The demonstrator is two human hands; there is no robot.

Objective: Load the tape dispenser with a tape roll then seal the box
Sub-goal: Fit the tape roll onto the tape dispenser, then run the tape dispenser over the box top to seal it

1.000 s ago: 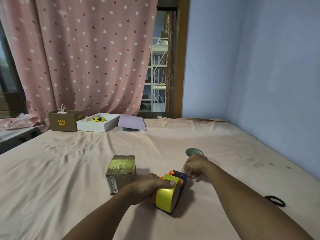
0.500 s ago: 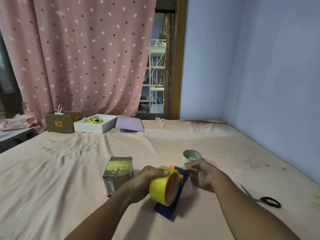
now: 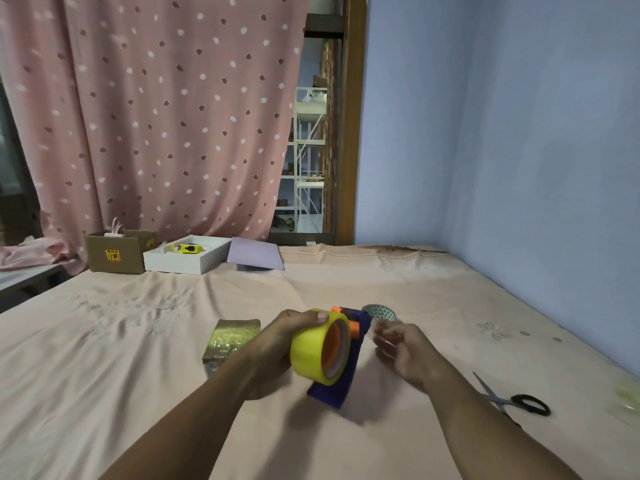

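My left hand [image 3: 273, 344] grips a yellow tape roll [image 3: 306, 355] that sits on the orange hub of a blue tape dispenser [image 3: 346, 382], tilted up off the bed. Just right of the dispenser's front end is my right hand [image 3: 405, 351], blurred, with its fingers loosely curled. I cannot tell whether a clear tape end is pinched in it. A small box [image 3: 230, 337] wrapped in shiny tape lies on the sheet left of my left hand.
A patterned tape roll [image 3: 379, 311] lies just behind the dispenser. Black-handled scissors [image 3: 519, 401] lie at the right, with a clear object [image 3: 628, 398] at the frame's edge. A cardboard box [image 3: 116, 254], white tray [image 3: 187, 259] and purple lid [image 3: 256, 258] stand at the back.
My left hand has lifted and turned the dispenser so the roll's open side faces me. My right hand moved from the dispenser's front tip out to its right.
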